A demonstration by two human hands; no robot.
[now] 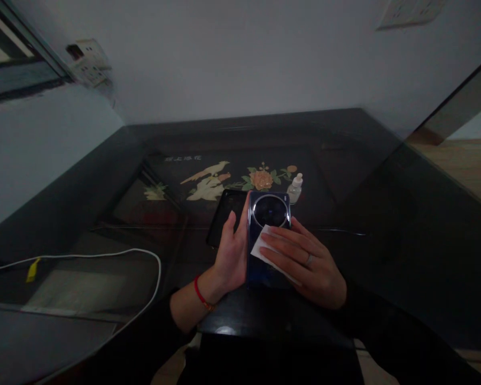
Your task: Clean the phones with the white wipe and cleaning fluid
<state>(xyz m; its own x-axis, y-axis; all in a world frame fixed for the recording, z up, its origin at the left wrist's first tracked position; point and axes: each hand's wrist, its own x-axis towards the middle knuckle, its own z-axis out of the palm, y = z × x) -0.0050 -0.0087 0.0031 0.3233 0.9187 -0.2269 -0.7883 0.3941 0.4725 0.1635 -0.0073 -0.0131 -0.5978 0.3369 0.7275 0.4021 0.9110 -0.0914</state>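
Observation:
My left hand (230,256) grips a dark blue phone (264,267) by its left edge, back side up, with the round camera ring (270,210) facing me. My right hand (304,262) lies on the phone's back, fingers pressed flat on a small white wipe (260,247). A ring shows on one right finger and a red string on my left wrist. A second black phone or case (224,214) lies on the table just left of and behind the blue one.
A small clear dropper bottle (294,189) stands on the dark glass table (385,224) beyond the phone. A white cable (144,256) loops across the left side. Walls close in at the back and left; a wall socket (88,63) sits upper left.

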